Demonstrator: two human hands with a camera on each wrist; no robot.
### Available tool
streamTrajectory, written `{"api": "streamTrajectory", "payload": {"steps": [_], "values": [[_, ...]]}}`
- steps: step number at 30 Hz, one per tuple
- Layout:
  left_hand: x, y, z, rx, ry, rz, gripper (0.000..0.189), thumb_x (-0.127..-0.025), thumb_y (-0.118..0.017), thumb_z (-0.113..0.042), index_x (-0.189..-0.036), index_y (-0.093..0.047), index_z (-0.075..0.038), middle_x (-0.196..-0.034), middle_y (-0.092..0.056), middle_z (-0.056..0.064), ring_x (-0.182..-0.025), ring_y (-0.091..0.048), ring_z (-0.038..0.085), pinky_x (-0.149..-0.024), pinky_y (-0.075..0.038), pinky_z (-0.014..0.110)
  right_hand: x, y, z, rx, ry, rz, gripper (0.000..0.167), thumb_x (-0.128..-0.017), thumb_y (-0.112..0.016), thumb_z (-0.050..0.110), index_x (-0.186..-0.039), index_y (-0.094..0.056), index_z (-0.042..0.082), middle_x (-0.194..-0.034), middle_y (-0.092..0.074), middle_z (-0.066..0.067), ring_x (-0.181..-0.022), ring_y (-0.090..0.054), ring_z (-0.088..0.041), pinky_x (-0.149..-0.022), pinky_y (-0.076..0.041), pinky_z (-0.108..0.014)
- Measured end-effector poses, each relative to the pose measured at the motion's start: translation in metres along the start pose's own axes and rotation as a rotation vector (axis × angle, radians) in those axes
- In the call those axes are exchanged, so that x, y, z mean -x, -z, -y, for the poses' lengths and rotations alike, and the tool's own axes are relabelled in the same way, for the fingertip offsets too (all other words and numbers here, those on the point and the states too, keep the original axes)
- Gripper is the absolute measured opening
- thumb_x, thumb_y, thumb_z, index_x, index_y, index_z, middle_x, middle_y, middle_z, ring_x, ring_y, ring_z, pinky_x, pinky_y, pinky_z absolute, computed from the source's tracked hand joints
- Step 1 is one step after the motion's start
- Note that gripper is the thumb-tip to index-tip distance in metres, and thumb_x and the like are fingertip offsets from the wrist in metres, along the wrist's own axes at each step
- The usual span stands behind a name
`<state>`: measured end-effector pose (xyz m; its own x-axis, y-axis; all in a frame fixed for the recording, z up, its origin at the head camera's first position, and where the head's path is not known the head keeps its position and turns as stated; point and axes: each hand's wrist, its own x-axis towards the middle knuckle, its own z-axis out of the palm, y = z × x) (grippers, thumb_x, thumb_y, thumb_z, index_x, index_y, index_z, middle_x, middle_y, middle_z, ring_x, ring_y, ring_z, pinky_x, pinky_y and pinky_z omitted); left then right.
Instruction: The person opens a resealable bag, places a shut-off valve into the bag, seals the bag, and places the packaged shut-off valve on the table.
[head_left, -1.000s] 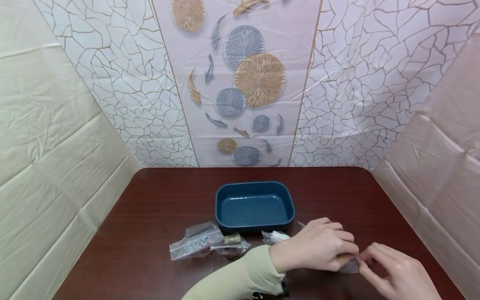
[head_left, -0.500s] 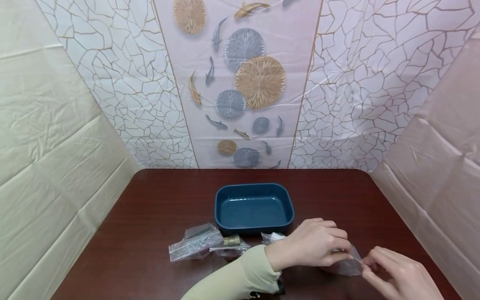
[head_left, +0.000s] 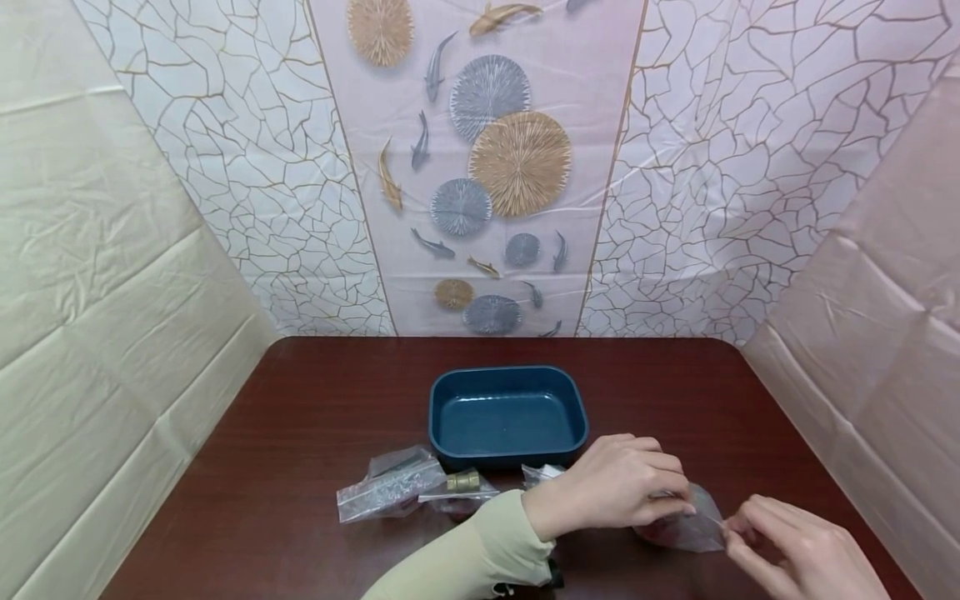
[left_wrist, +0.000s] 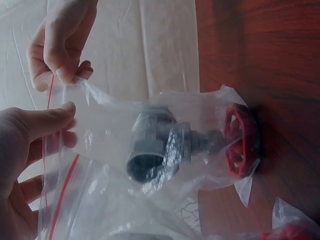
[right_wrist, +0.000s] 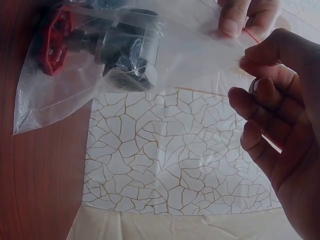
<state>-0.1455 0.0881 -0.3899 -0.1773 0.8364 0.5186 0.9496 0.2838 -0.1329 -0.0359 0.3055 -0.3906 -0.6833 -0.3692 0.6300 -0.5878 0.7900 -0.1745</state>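
Between my hands is a clear zip-lock bag (head_left: 699, 527) with a red line along its mouth. Inside it shows a dark valve (left_wrist: 150, 145) with a red handwheel (left_wrist: 241, 141). My left hand (head_left: 618, 483) pinches one side of the bag's mouth, its thumb and fingers at the zip strip in the left wrist view. The other corner of that mouth is pinched by thumb and forefinger of my right hand (head_left: 798, 542), the remaining fingers loosely bent. In the right wrist view the valve (right_wrist: 132, 52) hangs at the bag's lower part, handwheel near the tabletop.
A blue rectangular tray (head_left: 510, 457) stands mid-table. Before it lie a flat clear bag (head_left: 390, 492), a bag with a brass fitting (head_left: 463, 481), and a bag with something white (head_left: 543, 475), partly behind my left forearm. Fabric walls enclose the dark red table (head_left: 337, 392).
My left hand has moved a little left, away from the right hand. The bag's mouth is now stretched between them and more of the bag shows. The right hand has barely moved.
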Motion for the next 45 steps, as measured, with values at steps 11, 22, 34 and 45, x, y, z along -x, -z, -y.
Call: {"api": "streamTrajectory", "payload": {"steps": [11,22,34,45], "values": [[0.010,0.001,0.011,0.070,0.025,0.002,0.016,-0.099,-0.064,-0.041,-0.102,-0.078,-0.033,-0.099,-0.067,-0.023,-0.090,-0.056,-0.003,-0.079,-0.041,0.007,0.002,0.000,-0.003,-0.028,0.014,0.004,0.055,-0.059,-0.084,-0.002,-0.084,-0.058,0.039,-0.081,-0.050,0.029,-0.070,-0.042,0.014,-0.055,-0.035,-0.010],[0.023,-0.001,0.021,0.103,0.053,-0.056,0.011,-0.096,-0.069,-0.038,-0.097,-0.078,-0.032,-0.096,-0.070,-0.021,-0.085,-0.058,0.001,-0.074,-0.041,0.009,0.002,0.003,-0.001,-0.008,-0.023,0.036,0.059,-0.060,-0.086,-0.001,-0.085,-0.056,0.042,-0.081,-0.049,0.030,-0.069,-0.045,0.012,-0.054,-0.036,-0.010],[0.037,0.003,0.032,0.108,0.117,-0.104,0.007,-0.092,-0.074,-0.037,-0.093,-0.078,-0.031,-0.090,-0.070,-0.020,-0.077,-0.055,0.001,-0.070,-0.040,0.010,0.003,0.006,-0.003,-0.005,-0.017,0.043,0.060,-0.060,-0.087,0.000,-0.086,-0.055,0.044,-0.082,-0.050,0.030,-0.071,-0.046,0.012,-0.056,-0.038,-0.010],[0.041,0.005,0.037,0.086,0.121,-0.088,0.010,-0.094,-0.073,-0.037,-0.094,-0.079,-0.029,-0.090,-0.070,-0.019,-0.077,-0.055,0.002,-0.069,-0.041,0.013,0.003,0.006,-0.004,-0.010,-0.003,0.041,0.059,-0.059,-0.087,0.000,-0.086,-0.056,0.043,-0.083,-0.051,0.030,-0.072,-0.046,0.012,-0.056,-0.038,-0.010]]}}
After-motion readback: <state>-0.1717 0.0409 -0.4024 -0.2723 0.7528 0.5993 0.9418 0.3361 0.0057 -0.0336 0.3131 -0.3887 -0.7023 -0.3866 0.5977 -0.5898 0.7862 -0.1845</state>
